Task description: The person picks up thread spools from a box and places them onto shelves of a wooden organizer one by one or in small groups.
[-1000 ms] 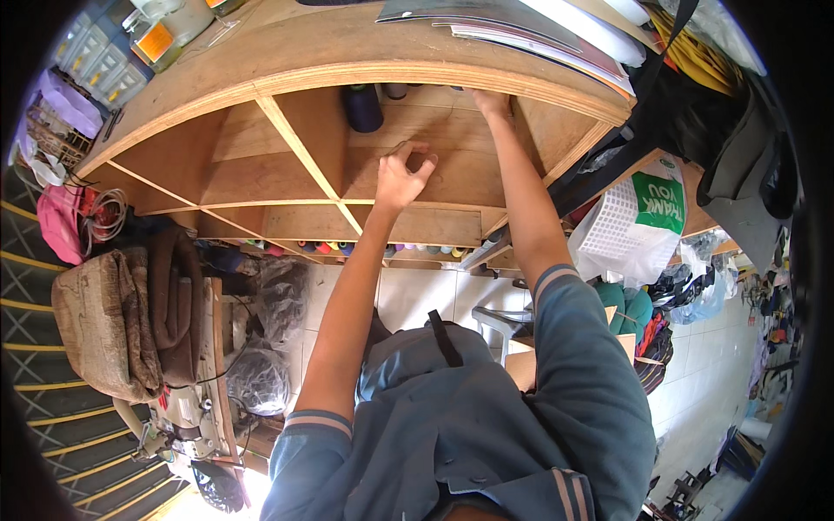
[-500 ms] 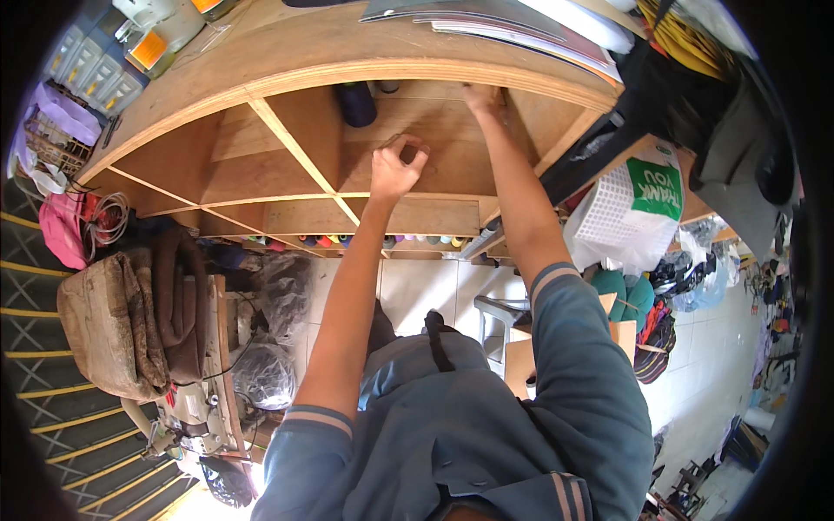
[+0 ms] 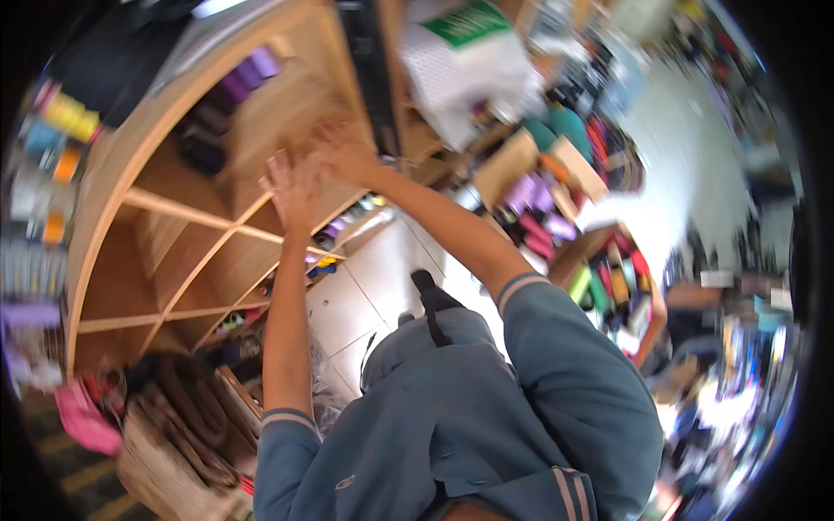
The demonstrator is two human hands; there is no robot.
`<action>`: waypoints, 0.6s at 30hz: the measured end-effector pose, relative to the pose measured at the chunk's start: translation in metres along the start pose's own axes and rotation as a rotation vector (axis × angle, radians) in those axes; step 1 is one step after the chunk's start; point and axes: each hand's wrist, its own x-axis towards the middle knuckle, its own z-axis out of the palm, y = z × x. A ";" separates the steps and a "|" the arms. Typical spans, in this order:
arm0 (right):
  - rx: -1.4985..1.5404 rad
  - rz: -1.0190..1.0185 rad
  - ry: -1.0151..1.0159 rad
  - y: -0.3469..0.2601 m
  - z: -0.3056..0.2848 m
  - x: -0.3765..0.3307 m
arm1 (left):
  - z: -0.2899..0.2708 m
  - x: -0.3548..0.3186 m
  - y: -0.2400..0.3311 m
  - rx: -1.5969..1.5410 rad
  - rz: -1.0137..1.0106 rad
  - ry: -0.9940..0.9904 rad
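The shelf (image 3: 200,252), a wooden unit of open compartments, fills the left half of the frame, its curved outer edge sweeping from the lower left up toward the top centre and its thin dividers crossing at mid left. Both hands are raised against it, just above the centre of the picture. The left hand (image 3: 294,187) is spread open with its fingers apart, empty, and seems to lie flat against the wood near a divider, though the blur makes it impossible to say whether it truly touches. The right hand (image 3: 347,152) sits just beside it, a little higher and further right, also open and holding nothing; its fingers are smeared by motion, so how wide they stand cannot be told exactly. The flat, splayed palms suggest pressing or steadying the panel rather than gripping anything. Some dark and purple things (image 3: 248,74) stand in an upper compartment at the upper left, well apart from the hands. The blue sleeves (image 3: 556,382) come up from the lower edge. A white sack with a green patch (image 3: 460,61) hangs at the top centre, and coloured goods (image 3: 599,269) crowd the right side. A brown bag (image 3: 174,434) lies at the lower left.
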 end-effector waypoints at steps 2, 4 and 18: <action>0.082 0.149 0.037 -0.015 -0.016 -0.051 | -0.005 -0.025 0.027 -0.187 0.051 0.019; 0.133 0.275 0.067 -0.026 -0.034 -0.102 | -0.014 -0.053 0.062 -0.318 0.091 -0.089; -0.211 1.112 0.302 -0.067 -0.215 -0.504 | -0.003 -0.187 0.353 -1.030 0.732 -0.571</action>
